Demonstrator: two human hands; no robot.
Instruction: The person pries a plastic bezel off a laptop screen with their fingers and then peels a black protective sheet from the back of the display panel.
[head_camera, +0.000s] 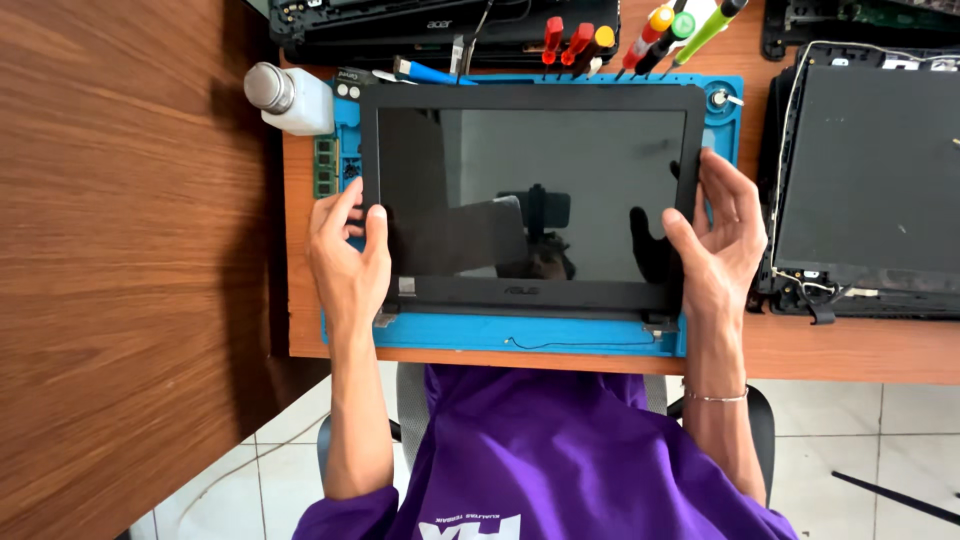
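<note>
Inspection finds a laptop screen assembly lying flat on a blue work mat, gripped at both side edges. The left hand sits at the left bezel, thumb laid over the front of the frame and the other fingers curled behind the edge, pinching it. The right hand holds the right bezel likewise, fingers loosely spread along the frame, thumb on its front face. The black bezel appears seated all round the panel, and the hinge brackets below both palms are bare, with no base unit attached; a thin cable lies loose on the mat just below the right thumb. Judged from this, the lid stands separate from its body, and either the bezel is being worked at the edges or the panel steadied; whether the clips are engaged cannot be told from this height. Beyond the left fingertips stand a white bottle and a memory module. Past the right fingers lies another opened laptop shell; screwdrivers rest above the frame's top edge.
</note>
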